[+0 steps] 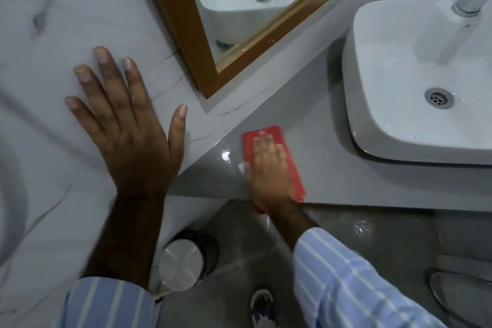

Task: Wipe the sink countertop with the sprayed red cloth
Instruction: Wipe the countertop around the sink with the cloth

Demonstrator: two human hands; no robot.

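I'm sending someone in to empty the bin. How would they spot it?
Start at the grey countertop holding the white basin, then look down past its left end to the floor. The bin stands there against the marble wall: a small dark cylinder, the only thing with a round shiny metal lid.

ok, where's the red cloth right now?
In the head view, the flat red cloth lies on the grey countertop under the right hand, left of the white basin, near the front edge.
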